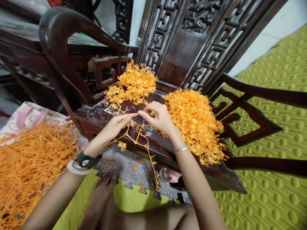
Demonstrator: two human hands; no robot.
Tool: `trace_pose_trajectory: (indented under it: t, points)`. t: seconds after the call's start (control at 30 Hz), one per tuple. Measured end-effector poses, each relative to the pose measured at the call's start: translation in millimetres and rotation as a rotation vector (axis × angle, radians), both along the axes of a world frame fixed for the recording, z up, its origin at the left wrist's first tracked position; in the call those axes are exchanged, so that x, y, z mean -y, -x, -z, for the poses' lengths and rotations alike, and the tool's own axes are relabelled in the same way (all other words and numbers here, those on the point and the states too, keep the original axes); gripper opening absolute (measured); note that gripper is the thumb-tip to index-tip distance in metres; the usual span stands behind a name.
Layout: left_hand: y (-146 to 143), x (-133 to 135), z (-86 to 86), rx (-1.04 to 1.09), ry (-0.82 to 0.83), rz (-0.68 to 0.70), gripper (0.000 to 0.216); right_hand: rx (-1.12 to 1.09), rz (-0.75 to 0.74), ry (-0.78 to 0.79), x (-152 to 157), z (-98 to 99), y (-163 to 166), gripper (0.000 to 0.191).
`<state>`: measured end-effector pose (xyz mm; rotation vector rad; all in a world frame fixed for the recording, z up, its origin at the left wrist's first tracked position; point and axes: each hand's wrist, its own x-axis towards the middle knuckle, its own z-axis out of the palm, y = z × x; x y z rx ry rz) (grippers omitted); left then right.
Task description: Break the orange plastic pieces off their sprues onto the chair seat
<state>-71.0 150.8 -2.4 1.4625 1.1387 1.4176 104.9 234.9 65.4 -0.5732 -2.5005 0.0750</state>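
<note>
My left hand (120, 125) is closed in a pinch on an orange branching plastic strand (136, 139), a thin sprue-like frame. Its arms dangle past the front edge of a dark wooden chair seat (91, 123). My right hand (157, 115) is curled, with its thumb tip meeting the left fingertips. A bit of orange shows among its fingers, but what they grip is unclear. Behind the hands lies a pile of small spidery orange pieces (136, 81). To the right of my right hand, a larger heap of similar pieces (192, 118) covers that side of the seat.
At the lower left is a big tangle of bare orange strands (35, 159), beside a white bag (16, 119) with pink handles. Curved armrests (69, 22) and a carved chair back (177, 60) enclose the seat. Yellow-green foam matting (271, 127) covers floor on the right.
</note>
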Motion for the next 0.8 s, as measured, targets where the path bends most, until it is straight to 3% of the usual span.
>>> trace_pose_trajectory:
  t: [0.1,0.23,0.37,0.6,0.67,0.8]
  points:
    - [-2.2,-5.0,-0.4,0.031,0.047,-0.014,0.030,0.138,-0.206,0.172,10.4,6.0,7.8,0.042]
    - [-4.8,-5.7,-5.0,0.113,0.149,-0.016,0.038,0.216,-0.217,0.297,13.7,7.7,8.3,0.044]
    - [0.1,-1.2,-8.8,0.193,0.161,0.019,0.032,0.261,-0.248,0.469,10.3,7.7,7.1,0.033]
    - [16.0,8.4,-8.1,0.461,0.186,0.195,0.033,0.035,-0.384,0.954,10.5,19.9,13.7,0.023]
    - [19.1,9.8,-7.1,0.586,0.183,0.186,0.035,-0.023,-0.436,1.097,11.4,20.1,15.8,0.024]
    - [20.5,11.4,-3.0,0.712,0.179,0.135,0.032,-0.099,-0.438,1.240,10.8,19.5,19.0,0.024]
